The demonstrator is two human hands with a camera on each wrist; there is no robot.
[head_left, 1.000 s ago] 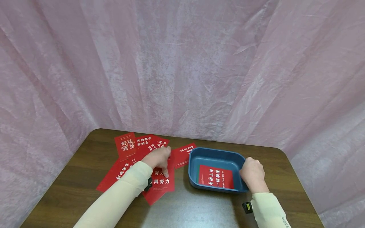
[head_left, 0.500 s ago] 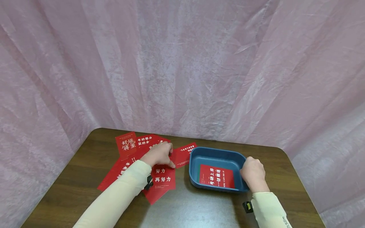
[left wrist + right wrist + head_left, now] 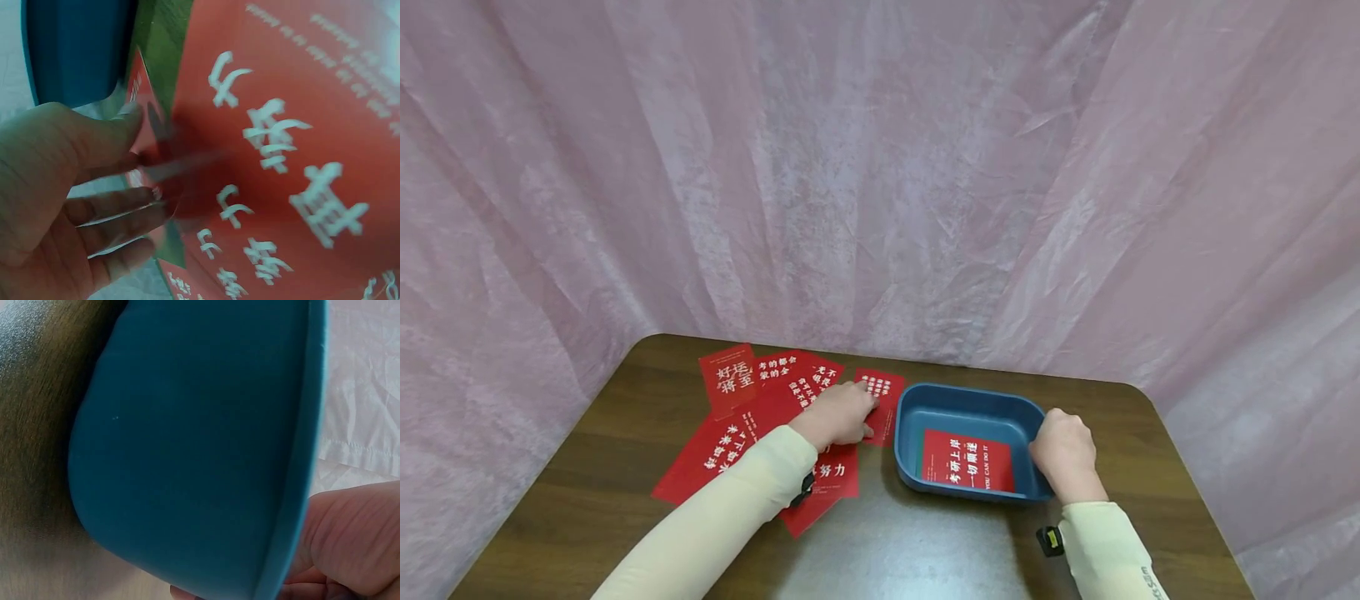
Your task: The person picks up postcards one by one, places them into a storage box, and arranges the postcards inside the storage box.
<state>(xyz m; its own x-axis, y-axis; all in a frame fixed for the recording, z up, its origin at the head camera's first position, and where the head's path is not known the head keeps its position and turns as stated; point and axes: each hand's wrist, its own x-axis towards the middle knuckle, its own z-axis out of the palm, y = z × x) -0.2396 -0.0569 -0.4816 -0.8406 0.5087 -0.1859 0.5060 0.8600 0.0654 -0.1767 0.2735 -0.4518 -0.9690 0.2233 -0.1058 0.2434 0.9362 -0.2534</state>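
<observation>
Your left hand point(image 3: 841, 414) pinches a red card point(image 3: 881, 396) between thumb and fingers, lifting its edge just beside the blue tray point(image 3: 970, 401) | your right hand point(image 3: 1064, 457) grips the tray's right rim | one red card point(image 3: 967, 461) lies flat in the tray | other red cards point(image 3: 752, 417) spread on the worktop point(image 3: 925, 550), left of the tray.

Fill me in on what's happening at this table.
A person is working with red cards and a blue tray on a brown table. The left hand pinches the edge of one small red card beside the tray, lifting it off the spread of red cards. The right hand grips the tray's right rim. One red card already lies flat inside the tray.
</observation>
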